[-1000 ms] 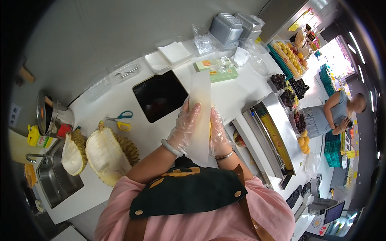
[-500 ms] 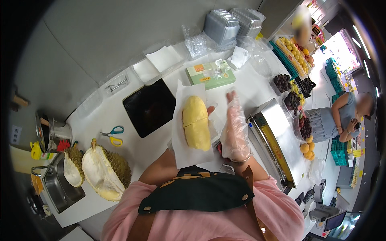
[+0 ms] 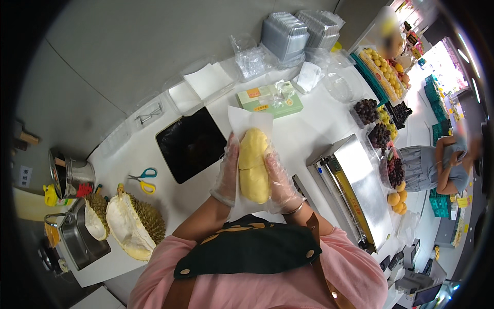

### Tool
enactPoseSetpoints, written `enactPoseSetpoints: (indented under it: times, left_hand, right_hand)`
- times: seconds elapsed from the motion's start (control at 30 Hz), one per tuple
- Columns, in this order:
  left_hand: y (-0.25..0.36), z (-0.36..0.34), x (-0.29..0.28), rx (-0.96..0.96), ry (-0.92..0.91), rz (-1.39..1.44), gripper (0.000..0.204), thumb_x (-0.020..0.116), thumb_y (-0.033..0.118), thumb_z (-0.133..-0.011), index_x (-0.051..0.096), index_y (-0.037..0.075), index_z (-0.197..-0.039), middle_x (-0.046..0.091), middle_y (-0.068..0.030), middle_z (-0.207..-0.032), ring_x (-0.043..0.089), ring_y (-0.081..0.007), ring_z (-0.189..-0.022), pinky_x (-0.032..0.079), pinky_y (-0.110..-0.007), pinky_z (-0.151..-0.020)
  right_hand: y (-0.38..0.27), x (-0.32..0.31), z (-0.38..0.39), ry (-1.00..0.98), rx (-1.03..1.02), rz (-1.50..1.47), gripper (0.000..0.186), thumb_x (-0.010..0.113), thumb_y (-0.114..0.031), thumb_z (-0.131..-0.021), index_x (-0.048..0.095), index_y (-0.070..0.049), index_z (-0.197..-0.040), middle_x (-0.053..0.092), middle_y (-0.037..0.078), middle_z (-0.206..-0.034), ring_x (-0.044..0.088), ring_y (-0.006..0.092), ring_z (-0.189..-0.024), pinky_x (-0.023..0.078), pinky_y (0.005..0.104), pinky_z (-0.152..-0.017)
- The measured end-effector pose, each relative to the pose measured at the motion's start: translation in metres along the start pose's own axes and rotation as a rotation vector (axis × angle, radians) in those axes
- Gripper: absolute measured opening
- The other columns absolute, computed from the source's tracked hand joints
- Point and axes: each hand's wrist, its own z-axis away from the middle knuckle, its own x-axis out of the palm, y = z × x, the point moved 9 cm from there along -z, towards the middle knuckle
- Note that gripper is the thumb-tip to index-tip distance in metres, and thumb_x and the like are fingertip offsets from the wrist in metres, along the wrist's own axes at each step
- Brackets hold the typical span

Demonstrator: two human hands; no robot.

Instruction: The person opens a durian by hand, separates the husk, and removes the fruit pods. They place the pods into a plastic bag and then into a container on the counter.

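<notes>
head view: we hold durian flesh in white paper, middle of the frame
left hand: gloved, pressed along its left side
right hand: gloved, pressed along its right

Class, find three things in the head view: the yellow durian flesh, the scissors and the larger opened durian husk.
Yellow durian flesh (image 3: pixel 254 166): head view, middle of its upward-facing surface.
Scissors (image 3: pixel 140 179): head view, where handles and blades meet.
Larger opened durian husk (image 3: pixel 127 224): head view, pale inner wall.
</notes>
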Motion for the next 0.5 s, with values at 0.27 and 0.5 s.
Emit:
enactPoseSetpoints:
  times: [0.27,0.5]
  left_hand:
    - [0.024,0.042,0.003,0.748,0.021,-1.657,0.052,0.039,0.039,-0.102,0.049,0.008,-0.142,0.035,-0.0226,-0.153,0.033,-0.0422,-0.137,0.026,-0.048,-0.111]
    - [0.003,0.045,-0.128,0.306,0.341,-1.500,0.059,0.058,0.024,-0.097,0.035,0.004,-0.148,0.042,-0.0205,-0.147,0.047,-0.0358,-0.128,0.039,-0.042,-0.106]
  right_hand:
    - [0.071,-0.063,-0.030,-0.130,0.412,-0.317,0.065,0.058,-0.046,-0.096,0.041,-0.008,-0.145,0.058,0.014,-0.133,0.061,0.0271,-0.116,0.051,0.0400,-0.099]
    - [0.120,-0.107,-0.051,-0.100,0.687,-0.262,0.054,0.061,-0.040,-0.095,0.050,-0.005,-0.135,0.064,0.015,-0.121,0.067,0.0269,-0.104,0.056,0.0415,-0.091]
